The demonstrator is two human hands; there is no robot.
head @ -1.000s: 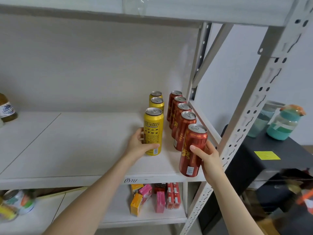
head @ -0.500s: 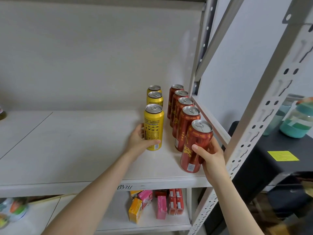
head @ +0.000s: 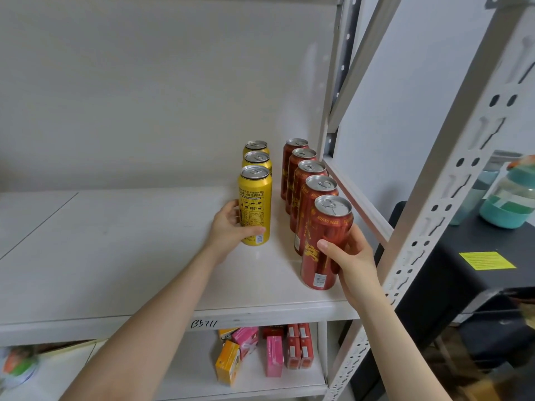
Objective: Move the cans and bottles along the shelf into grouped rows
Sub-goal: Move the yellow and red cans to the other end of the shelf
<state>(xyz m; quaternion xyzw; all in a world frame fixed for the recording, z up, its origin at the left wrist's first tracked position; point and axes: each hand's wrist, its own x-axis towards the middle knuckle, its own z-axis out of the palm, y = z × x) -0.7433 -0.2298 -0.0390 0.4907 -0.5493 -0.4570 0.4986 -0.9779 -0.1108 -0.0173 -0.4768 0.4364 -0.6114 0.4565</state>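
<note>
Standing wide and white, the shelf (head: 115, 256) fills most of the view, and all the cans sit at its right end. A grey post (head: 451, 198) full of holes rises at the near right corner, just beside the right hand (head: 350, 256). A slanted bar (head: 376, 53) crosses above the far right side, so that side is tight. A black table (head: 463, 285) stands to the right, outside the shelf.

Five red cans (head: 315, 192) make one row from far to near along the right edge. Three yellow cans (head: 257, 159) make a second row to their left, with a gap between the two rows.

The right hand wraps its fingers and thumb around the nearest red can (head: 327, 244). It is hard to tell if this can's bottom touches the board. The left hand (head: 228, 227) holds the nearest yellow can (head: 256, 204) low down, thumb across the front, and that can stands upright.

A teal jar (head: 509, 198) sits on the black table. Small boxes (head: 273, 355), pink, orange and red, stand on the lower board. A yellow sticker (head: 487, 260) lies flat on the black table.
</note>
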